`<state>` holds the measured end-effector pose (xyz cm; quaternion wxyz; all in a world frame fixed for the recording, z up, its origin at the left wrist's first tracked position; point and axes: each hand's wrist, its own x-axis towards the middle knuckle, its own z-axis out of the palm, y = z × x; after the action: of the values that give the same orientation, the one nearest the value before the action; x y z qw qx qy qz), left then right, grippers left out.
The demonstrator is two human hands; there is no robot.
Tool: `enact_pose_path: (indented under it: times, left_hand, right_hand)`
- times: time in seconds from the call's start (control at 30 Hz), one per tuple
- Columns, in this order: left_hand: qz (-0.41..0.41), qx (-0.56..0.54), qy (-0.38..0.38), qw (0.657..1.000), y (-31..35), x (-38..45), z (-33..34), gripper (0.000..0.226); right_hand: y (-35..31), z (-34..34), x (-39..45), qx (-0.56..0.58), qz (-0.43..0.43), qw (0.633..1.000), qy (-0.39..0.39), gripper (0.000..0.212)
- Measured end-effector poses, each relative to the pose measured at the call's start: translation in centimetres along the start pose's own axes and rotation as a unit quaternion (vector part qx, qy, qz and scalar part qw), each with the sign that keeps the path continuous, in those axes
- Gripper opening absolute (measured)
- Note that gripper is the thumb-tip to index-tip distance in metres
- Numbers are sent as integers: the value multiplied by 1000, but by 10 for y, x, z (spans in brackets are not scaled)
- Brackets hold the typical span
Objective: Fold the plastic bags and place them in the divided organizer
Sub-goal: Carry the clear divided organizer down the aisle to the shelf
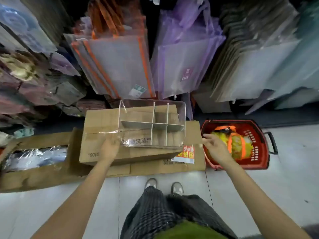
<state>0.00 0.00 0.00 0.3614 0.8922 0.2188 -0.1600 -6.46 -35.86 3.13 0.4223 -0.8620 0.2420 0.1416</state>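
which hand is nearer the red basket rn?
Right. The right hand is over the red basket's left rim; the left hand is far to its left, at the clear organizer's near-left corner.
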Motion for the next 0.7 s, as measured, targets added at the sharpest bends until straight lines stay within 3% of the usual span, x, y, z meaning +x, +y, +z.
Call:
enact_pose_path:
  times: [0.17, 0.37, 0.5, 0.7]
  left_hand:
    - [-7, 20, -89, 996, 10, 48, 10, 47]
    - [82, 116, -40, 989, 18, 55, 23, 52]
    - [112, 113, -44, 986, 46, 38, 42, 61]
    - [139, 61, -143, 978, 119, -7, 108, 57]
  right_hand:
    - [1, 11, -20, 84, 48, 994, 47, 35]
    - [17, 16, -47, 166, 92, 978, 85, 34]
    - [39, 0, -65, 192, 126, 965, 123, 32]
    - [87, -52, -95, 228, 160, 938, 207, 25]
